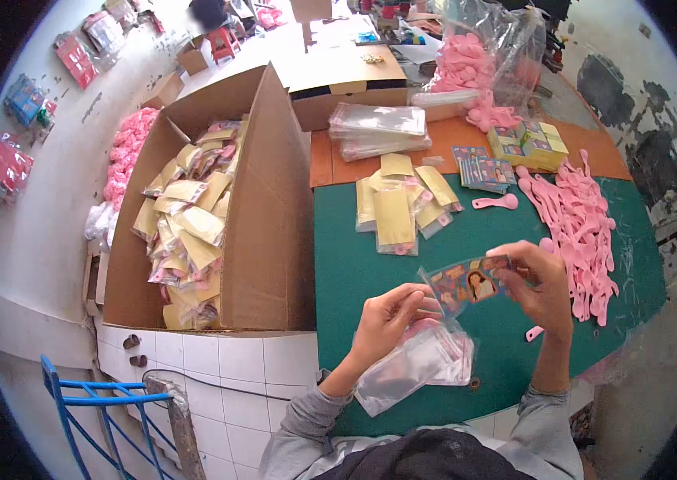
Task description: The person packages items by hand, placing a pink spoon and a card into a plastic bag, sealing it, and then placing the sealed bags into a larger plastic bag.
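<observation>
My left hand (387,322) pinches the edge of a small clear plastic bag (449,310) above the green table. My right hand (538,286) grips a colourful printed card (476,286) with a figure on it, and the card overlaps the bag's mouth. Beneath my left hand lies a loose stack of flat clear bags (404,370). To the right of my right hand spreads a heap of pink plastic spoons (574,232). One pink spoon (497,202) lies apart, beyond my hands. Filled bags with yellowish backs (394,216) are piled farther back.
A tall open cardboard box (268,204), full of filled bags (186,210), stands at the table's left. Printed cards (482,171), bundled card stacks (529,146) and packs of clear bags (377,128) sit along the back. A large plastic sack holds more pink spoons (463,66).
</observation>
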Motion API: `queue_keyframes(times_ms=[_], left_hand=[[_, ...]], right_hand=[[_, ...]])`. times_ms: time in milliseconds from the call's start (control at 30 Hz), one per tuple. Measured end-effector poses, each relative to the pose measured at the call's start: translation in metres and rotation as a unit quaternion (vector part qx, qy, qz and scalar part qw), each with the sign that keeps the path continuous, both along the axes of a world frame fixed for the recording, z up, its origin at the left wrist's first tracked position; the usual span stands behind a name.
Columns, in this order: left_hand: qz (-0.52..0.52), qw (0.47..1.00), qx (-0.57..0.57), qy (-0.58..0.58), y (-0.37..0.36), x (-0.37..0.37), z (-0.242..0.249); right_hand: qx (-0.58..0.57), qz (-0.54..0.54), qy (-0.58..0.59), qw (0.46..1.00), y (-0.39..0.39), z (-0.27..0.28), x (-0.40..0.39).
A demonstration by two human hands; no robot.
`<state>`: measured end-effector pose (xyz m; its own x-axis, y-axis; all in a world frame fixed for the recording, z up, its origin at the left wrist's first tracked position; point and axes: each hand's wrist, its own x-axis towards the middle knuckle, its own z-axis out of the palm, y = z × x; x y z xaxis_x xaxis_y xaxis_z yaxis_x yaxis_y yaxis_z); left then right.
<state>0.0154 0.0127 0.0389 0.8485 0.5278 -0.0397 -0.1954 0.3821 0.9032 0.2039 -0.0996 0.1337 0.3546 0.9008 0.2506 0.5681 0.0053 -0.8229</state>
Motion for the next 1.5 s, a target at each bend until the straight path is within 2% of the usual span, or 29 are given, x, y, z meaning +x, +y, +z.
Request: queue_keyframes(times_ms=[67, 167, 300, 400, 500, 600, 867, 1000, 1100, 1200, 1300, 1400, 1500], left_hand=[[-0.003, 1.0, 0.021, 0.005, -0.002, 0.0, -0.003], [-0.047, 0.99, 0.118, 0.06, -0.004, -0.003, -0.001], [-0.055, 0.993, 0.056, 0.084, -0.005, -0.004, -0.004], [-0.036, 0.998, 0.023, 0.037, -0.008, -0.003, -0.005], [-0.051, 0.992, 0.094, 0.072, -0.005, -0.005, -0.009], [-0.04, 0.998, 0.007, 0.051, -0.007, -0.005, -0.001], [-0.065, 0.977, 0.169, 0.111, -0.007, -0.005, 0.001], [-0.039, 0.944, 0.285, 0.159, -0.007, -0.004, 0.006], [0.014, 0.95, 0.294, 0.105, -0.008, -0.005, 0.002], [-0.013, 0.92, 0.37, 0.127, 0.002, -0.006, -0.01], [-0.059, 0.918, 0.358, 0.158, 0.006, -0.009, 0.0], [-0.142, 0.927, 0.298, 0.18, 0.012, -0.009, 0.01], [-0.15, 0.971, 0.173, 0.073, 0.013, -0.008, -0.003]], right_hand=[[-0.011, 0.021, -0.061, 0.998, -0.005, 0.001, 0.002], [-0.014, 0.06, -0.122, 0.991, -0.007, 0.0, 0.001], [-0.018, 0.07, -0.135, 0.988, -0.011, 0.002, -0.001], [-0.017, 0.089, -0.148, 0.985, -0.013, 0.002, 0.0], [-0.024, 0.09, -0.166, 0.982, -0.014, -0.002, -0.001], [-0.055, 0.083, -0.157, 0.983, -0.017, 0.006, 0.001], [-0.065, 0.135, -0.156, 0.976, -0.01, -0.004, -0.01], [-0.102, 0.166, -0.161, 0.968, -0.003, -0.019, -0.012], [-0.088, 0.143, -0.122, 0.978, -0.004, -0.016, -0.014], [-0.073, 0.111, -0.138, 0.981, -0.003, -0.017, -0.022], [-0.097, 0.127, -0.114, 0.981, -0.003, -0.016, -0.022], [-0.089, 0.11, -0.086, 0.986, -0.002, -0.016, -0.019], [-0.064, 0.087, -0.099, 0.989, -0.005, -0.014, -0.019]])
